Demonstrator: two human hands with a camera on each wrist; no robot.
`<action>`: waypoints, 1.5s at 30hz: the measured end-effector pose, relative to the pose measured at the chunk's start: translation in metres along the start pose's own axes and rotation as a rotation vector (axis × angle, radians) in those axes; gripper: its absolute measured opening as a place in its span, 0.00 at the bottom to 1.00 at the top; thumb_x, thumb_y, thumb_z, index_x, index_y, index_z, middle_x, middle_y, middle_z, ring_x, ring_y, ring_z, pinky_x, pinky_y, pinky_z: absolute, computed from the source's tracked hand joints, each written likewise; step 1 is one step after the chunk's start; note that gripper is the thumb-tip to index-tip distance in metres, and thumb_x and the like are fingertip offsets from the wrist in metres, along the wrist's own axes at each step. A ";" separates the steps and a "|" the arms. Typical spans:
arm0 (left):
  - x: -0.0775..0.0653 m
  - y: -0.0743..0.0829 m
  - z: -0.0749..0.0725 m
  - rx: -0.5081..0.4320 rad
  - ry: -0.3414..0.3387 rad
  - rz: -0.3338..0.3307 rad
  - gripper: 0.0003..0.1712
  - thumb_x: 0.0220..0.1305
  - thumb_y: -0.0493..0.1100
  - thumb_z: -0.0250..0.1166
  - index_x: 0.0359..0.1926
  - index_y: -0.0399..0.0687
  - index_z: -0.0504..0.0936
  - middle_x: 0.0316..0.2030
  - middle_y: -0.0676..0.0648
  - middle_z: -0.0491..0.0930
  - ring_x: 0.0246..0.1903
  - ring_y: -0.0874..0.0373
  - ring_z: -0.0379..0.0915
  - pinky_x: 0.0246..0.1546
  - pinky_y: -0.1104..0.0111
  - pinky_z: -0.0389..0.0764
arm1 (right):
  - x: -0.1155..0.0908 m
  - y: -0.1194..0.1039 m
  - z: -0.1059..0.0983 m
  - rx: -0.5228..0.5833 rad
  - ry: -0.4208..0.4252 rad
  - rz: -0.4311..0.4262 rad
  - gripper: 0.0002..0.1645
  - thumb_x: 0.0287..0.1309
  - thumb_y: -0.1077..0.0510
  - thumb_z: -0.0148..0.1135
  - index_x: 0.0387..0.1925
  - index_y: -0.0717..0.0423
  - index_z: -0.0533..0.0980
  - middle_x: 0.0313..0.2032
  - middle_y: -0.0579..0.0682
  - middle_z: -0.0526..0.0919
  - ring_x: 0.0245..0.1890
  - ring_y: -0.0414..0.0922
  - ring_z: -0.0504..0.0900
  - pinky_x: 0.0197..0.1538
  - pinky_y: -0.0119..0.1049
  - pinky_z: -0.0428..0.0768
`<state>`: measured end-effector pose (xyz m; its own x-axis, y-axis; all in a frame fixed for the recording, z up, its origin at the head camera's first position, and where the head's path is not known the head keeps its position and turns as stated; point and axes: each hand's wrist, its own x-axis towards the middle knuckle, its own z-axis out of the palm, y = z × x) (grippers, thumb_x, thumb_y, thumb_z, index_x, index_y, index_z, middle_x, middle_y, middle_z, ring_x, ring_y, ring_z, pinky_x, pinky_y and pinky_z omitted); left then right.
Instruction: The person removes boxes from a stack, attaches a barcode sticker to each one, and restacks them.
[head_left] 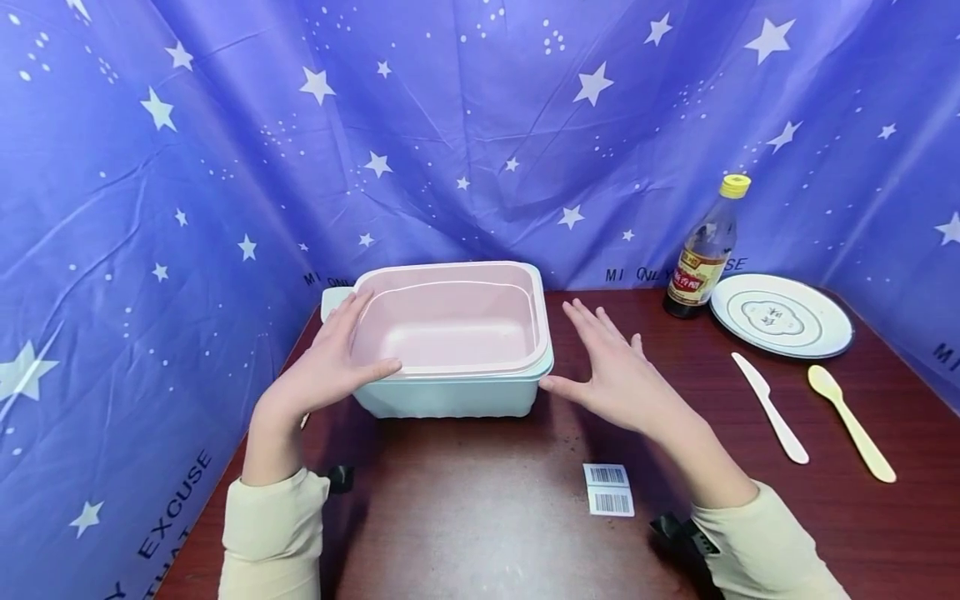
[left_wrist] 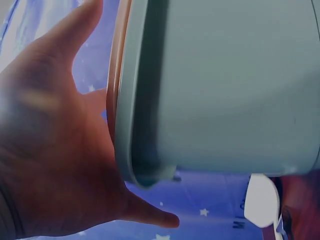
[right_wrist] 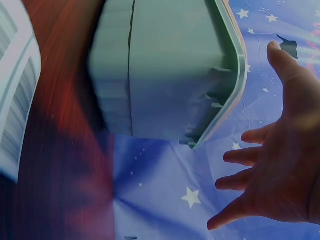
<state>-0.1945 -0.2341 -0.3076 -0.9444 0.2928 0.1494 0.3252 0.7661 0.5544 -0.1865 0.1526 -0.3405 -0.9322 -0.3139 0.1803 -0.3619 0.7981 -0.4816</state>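
A pink plastic basin (head_left: 450, 321) sits nested in a pale green container (head_left: 448, 399) at the back middle of the table. At its left end is my left hand (head_left: 330, 354), fingers extended along the side and thumb stretched over the front rim. In the left wrist view, that hand (left_wrist: 60, 135) overlaps the rim with its fingers spread. Off the right end, my right hand (head_left: 618, 371) is held with fingers straight and thumb tip close to the container's corner. The right wrist view shows a gap between this hand (right_wrist: 280, 155) and the green wall (right_wrist: 170, 70).
At the back right stand a yellow-capped sauce bottle (head_left: 700, 260) and a white patterned plate (head_left: 782, 318). A white knife (head_left: 772, 410) and a yellow spoon (head_left: 853, 425) lie in front. A barcode label (head_left: 608, 490) lies near the right forearm. Starry blue curtains enclose the table.
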 end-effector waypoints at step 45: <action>-0.009 -0.044 -0.009 -0.475 -0.211 -0.030 0.60 0.60 0.42 0.73 0.80 0.53 0.40 0.73 0.38 0.51 0.70 0.42 0.52 0.64 0.56 0.64 | 0.029 -0.015 0.045 0.353 0.081 -0.132 0.66 0.56 0.45 0.73 0.80 0.61 0.40 0.78 0.65 0.44 0.77 0.62 0.40 0.75 0.58 0.45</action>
<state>-0.2003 -0.2755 -0.3262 -0.9071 0.4208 -0.0135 0.1940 0.4462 0.8737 -0.2077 0.1084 -0.3667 -0.8802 -0.3495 0.3210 -0.4675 0.5228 -0.7128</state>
